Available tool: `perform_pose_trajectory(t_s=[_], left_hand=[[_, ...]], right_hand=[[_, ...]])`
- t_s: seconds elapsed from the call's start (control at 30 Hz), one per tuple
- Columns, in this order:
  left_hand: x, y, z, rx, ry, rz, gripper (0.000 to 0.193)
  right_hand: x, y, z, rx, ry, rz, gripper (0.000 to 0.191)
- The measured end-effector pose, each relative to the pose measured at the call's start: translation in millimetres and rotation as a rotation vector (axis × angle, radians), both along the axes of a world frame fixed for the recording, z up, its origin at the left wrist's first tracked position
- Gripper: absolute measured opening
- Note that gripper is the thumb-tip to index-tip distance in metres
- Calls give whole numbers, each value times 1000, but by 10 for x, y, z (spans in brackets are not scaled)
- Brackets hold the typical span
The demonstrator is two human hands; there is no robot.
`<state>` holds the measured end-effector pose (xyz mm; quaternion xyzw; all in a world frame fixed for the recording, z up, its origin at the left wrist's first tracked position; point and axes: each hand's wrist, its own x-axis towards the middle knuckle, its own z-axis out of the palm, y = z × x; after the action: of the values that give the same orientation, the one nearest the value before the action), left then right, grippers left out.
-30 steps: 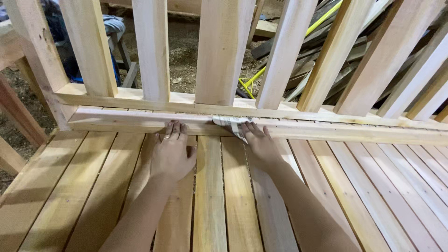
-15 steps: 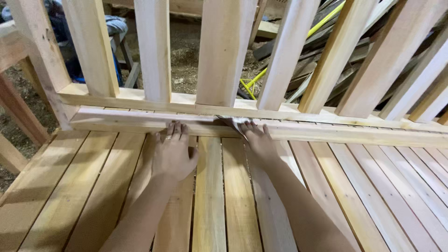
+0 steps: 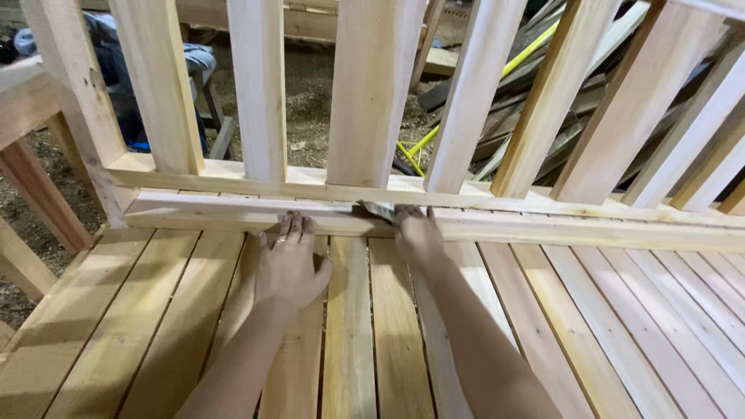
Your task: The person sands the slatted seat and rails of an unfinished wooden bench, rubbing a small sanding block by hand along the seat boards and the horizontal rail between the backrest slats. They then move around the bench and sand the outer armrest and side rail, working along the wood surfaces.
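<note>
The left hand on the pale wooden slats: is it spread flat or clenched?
Spread flat. The left hand lies palm down on the pale wooden slats, fingers extended to the long wooden rail.

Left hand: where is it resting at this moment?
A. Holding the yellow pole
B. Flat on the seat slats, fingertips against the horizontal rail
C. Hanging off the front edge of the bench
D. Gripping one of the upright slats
B. The left hand lies palm-down on the seat slats, its fingertips touching the horizontal rail below the upright slats.
</note>
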<state>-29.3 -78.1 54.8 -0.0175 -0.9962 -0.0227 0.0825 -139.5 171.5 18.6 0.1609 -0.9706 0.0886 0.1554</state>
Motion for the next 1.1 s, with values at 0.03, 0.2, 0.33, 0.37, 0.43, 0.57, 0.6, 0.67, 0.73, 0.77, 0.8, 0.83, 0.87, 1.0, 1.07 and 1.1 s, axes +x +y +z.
perform_pose_trajectory(t_s=[0.03, 0.2, 0.33, 0.37, 0.43, 0.57, 0.6, 0.67, 0.73, 0.77, 0.8, 0.83, 0.87, 1.0, 1.07, 1.1], left_hand=[[10, 4, 6, 11, -6, -3, 80], [-6, 26, 2, -33, -45, -1, 82], [-89, -20, -25, 134, -105, 66, 80], [-100, -48, -33, 213, -6, 112, 80], [-90, -98, -51, 377, 178, 216, 81], [-26, -134, -56, 369, 81, 263, 82], [-14, -132, -49, 347, 53, 268, 79], [-7, -120, -36, 352, 19, 284, 77], [-22, -112, -34, 410, 17, 301, 79], [-34, -117, -42, 543, 37, 316, 79], [-49, -126, -56, 677, 54, 328, 80], [-63, -140, -76, 810, 68, 337, 82], [-77, -155, -105, 891, 181, 328, 80], [-126, -234, -239, 1117, 466, 393, 79], [-149, -267, -302, 1184, 450, 445, 82], [-157, -277, -334, 1213, 401, 458, 84]], right_hand=[[15, 18, -30, -84, 76, 53, 56], [230, -48, -158, -23, 214, 242, 46], [169, -856, -162, 43, 110, 269, 33], [104, -1097, -174, 58, 76, 291, 33], [13, -1301, -265, -65, 483, 354, 38], [-169, -635, -437, 47, 314, 333, 40], [-205, -297, -445, 41, 307, 280, 39], [-272, 183, -471, 25, 291, 176, 41], [-293, 347, -460, 191, 251, 60, 38], [-278, 229, -451, 274, 231, 2, 36], [-265, 15, -411, 303, 56, -52, 33], [-219, -271, -371, 333, -124, -104, 32], [-122, -607, -346, 192, 104, 102, 35], [153, -1938, -86, -5, 231, 276, 30], [240, -1982, 33, 123, 286, 267, 33], [264, -1857, 79, 188, 80, 223, 33]])
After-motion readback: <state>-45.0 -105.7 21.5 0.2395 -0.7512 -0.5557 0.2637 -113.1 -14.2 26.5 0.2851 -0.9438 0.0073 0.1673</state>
